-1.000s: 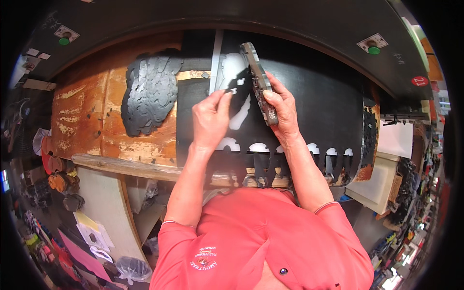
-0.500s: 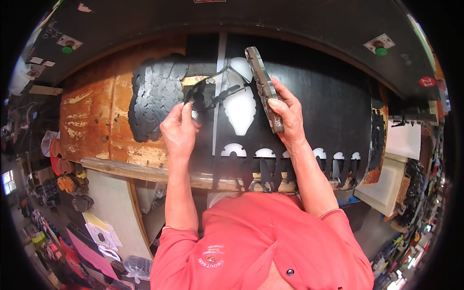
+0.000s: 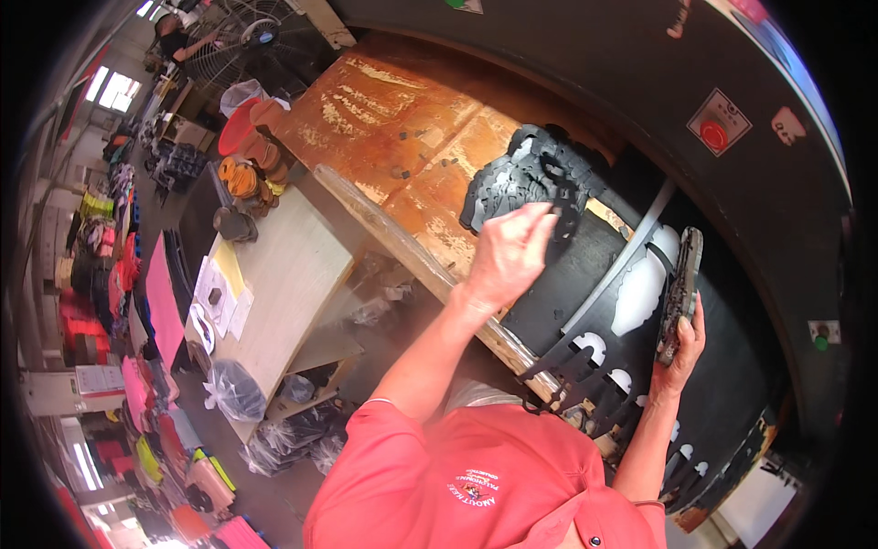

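My left hand (image 3: 512, 252) is pinched closed at the near edge of a heap of black cut pieces (image 3: 508, 188). A dark, blurred black cut piece (image 3: 567, 209) hangs from its fingertips over the heap's right side. My right hand (image 3: 681, 359) grips a thick cutting die (image 3: 679, 297) by its near end, holding it on edge above the black sheet (image 3: 722, 366). Left of the die, a pointed cut-out (image 3: 638, 293) in the sheet shows white. Smaller rounded white cut-outs (image 3: 590, 346) line the sheet's near edge, with dark strips between them.
The scuffed brown board (image 3: 393, 137) spreads left of the heap, edged by a worn wooden rail (image 3: 393, 238). A dark machine beam with a red button (image 3: 713, 135) crosses behind. Beside the bench stand a pale side table (image 3: 283, 274) and a large fan (image 3: 261, 41); another person is far back.
The view has swung left. My left hand has moved from the cut-outs in the sheet to the heap, carrying black material. The cutting die is still in my right hand.
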